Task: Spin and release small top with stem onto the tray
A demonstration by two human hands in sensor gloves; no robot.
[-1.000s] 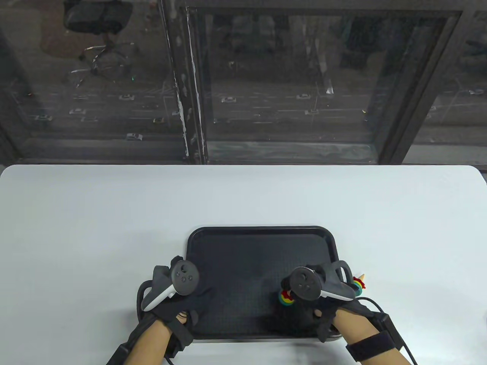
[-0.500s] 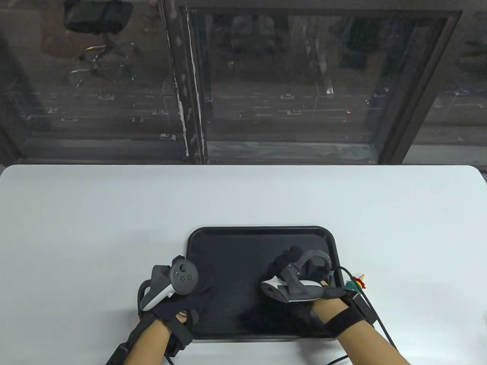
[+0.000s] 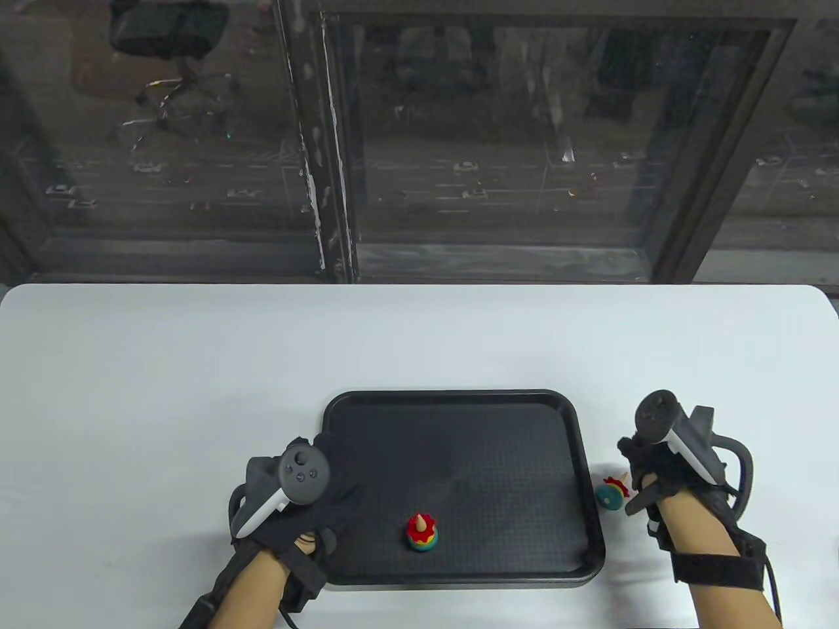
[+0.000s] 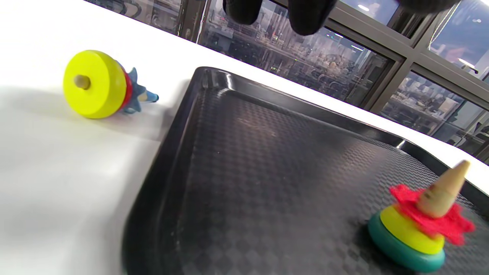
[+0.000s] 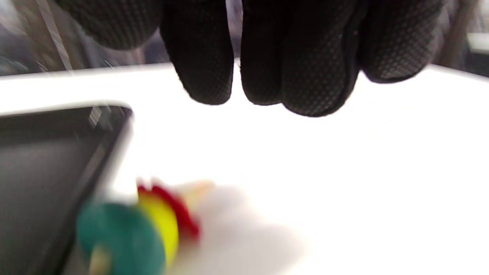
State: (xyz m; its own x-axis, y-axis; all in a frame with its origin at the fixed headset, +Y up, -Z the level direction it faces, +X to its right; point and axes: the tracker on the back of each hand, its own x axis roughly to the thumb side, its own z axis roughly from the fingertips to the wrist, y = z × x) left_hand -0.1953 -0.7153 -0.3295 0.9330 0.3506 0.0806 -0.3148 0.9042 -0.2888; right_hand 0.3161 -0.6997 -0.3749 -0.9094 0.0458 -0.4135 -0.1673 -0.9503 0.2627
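A small top point(image 3: 421, 532) point(image 4: 420, 225) with a teal base, yellow ring, red star and wooden stem stands upright, slightly tilted, on the black tray point(image 3: 459, 419) point(image 4: 267, 160), near its front middle. No hand touches it. My right hand point(image 3: 639, 475) point(image 5: 267, 76) hangs over the table just right of the tray, fingers loosely curled and holding nothing. Below it a second, similar top point(image 3: 613, 493) point(image 5: 145, 229) lies on its side. My left hand point(image 3: 328, 514) point(image 4: 275, 11) rests at the tray's left front edge and holds nothing.
A yellow-based top point(image 4: 95, 84) lies on its side on the white table point(image 3: 196, 367) just left of the tray; the table view does not show it. A dark window runs behind the table's far edge.
My right hand let go of the top over the tray and swung right, off the tray, to the table. The top now stands free on the tray. The left hand shifted slightly.
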